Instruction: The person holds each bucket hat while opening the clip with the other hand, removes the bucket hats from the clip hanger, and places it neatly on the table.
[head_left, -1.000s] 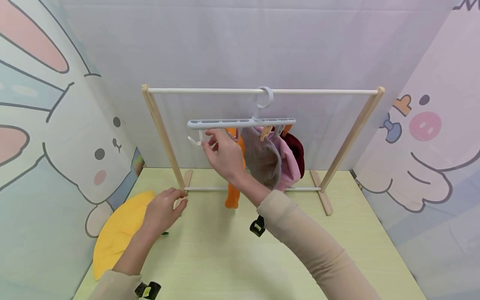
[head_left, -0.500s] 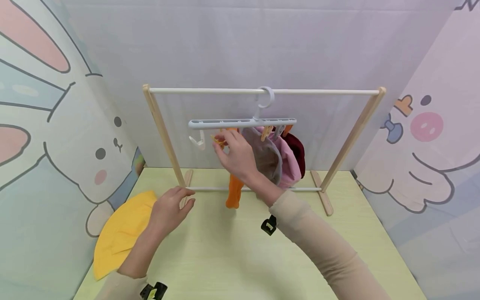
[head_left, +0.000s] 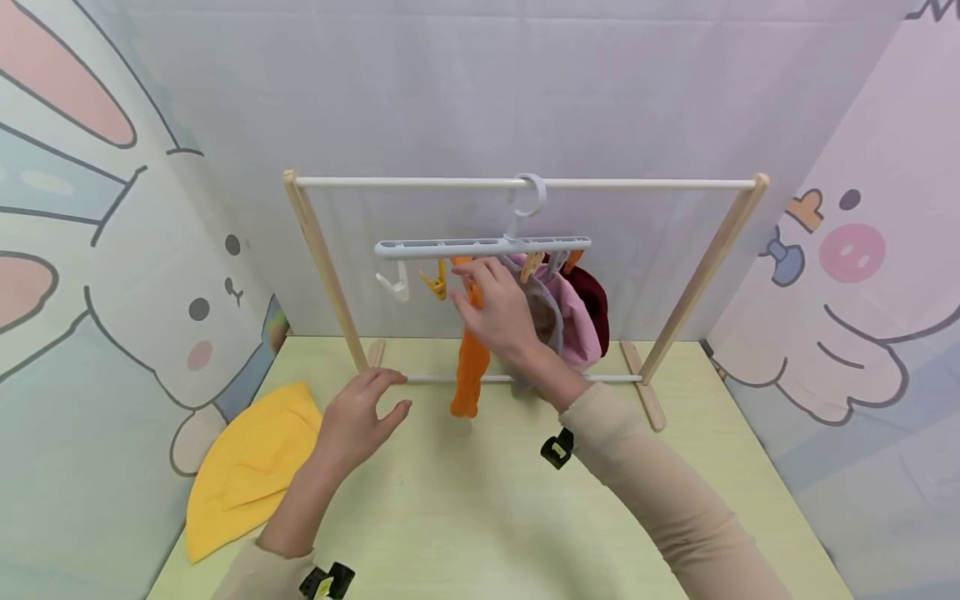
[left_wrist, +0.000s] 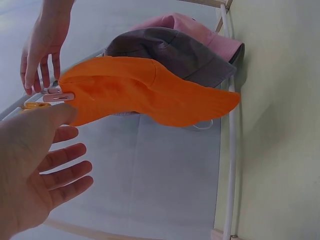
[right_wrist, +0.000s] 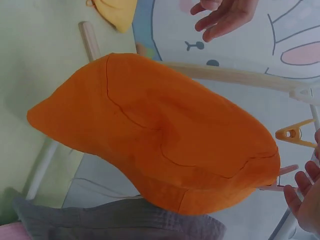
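An orange bucket hat [head_left: 471,375] hangs by a pink clothespin [left_wrist: 59,97] from the grey hanger [head_left: 450,247]. My right hand [head_left: 495,308] is beside the hat's clipped top edge, its fingers close to the pink clothespin; whether they touch it is unclear. My left hand [head_left: 360,421] is lower and to the left, thumb and fingers spread, holding nothing. To the left of the orange hat hang a yellow clothespin [head_left: 437,281] and a white clothespin [head_left: 395,282] with nothing in them. A yellow hat [head_left: 251,467] lies on the table by my left forearm.
The hanger hooks over the white top rod [head_left: 412,182] of a wooden-sided rack [head_left: 322,267]. Right of the orange hat hang a grey hat [head_left: 551,312], a pink hat [head_left: 579,329] and a dark red hat [head_left: 596,300]. A white lower rod [head_left: 431,378] crosses the rack near the table [head_left: 465,508].
My right hand has moved right along the hanger, from the white clothespin past the yellow one to the orange hat's clip. My left hand has moved right, and its fingers have spread.
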